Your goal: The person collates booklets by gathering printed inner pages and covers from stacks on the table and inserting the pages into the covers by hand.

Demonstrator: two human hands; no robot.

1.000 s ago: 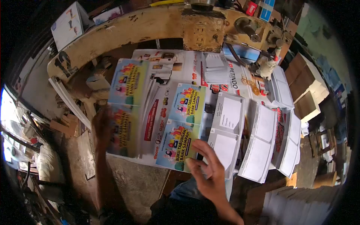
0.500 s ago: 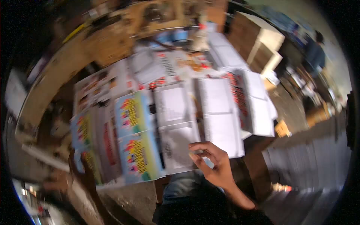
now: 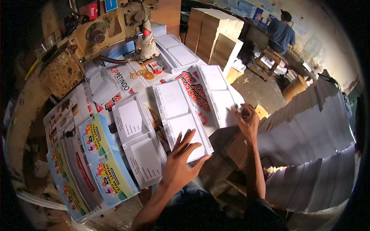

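Note:
My left hand [image 3: 183,161] has its fingers spread over the lower end of a white stack of printed sheets [image 3: 179,111]; whether it touches the paper is hard to tell. At the near corner of the rightmost white stack [image 3: 221,100] is my right hand [image 3: 248,123], loosely curled with a gap between thumb and fingers, a fingertip beside the stack's edge. Another white stack of printed forms [image 3: 135,134] lies left of my left hand. Farther left are blue and yellow printed cover sheets [image 3: 102,158].
Rubber bands [image 3: 142,74] lie on the printed banner [image 3: 127,79] covering the table. A worn machine [image 3: 92,34] stands behind. Tall paper stacks [image 3: 212,32] rise at the back; grey sheets [image 3: 308,127] stand at right. A person [image 3: 281,32] sits farther off.
My view has swung to the right. My left hand has come from the cover sheets at the left to a white stack. My right hand has moved across to the rightmost stack.

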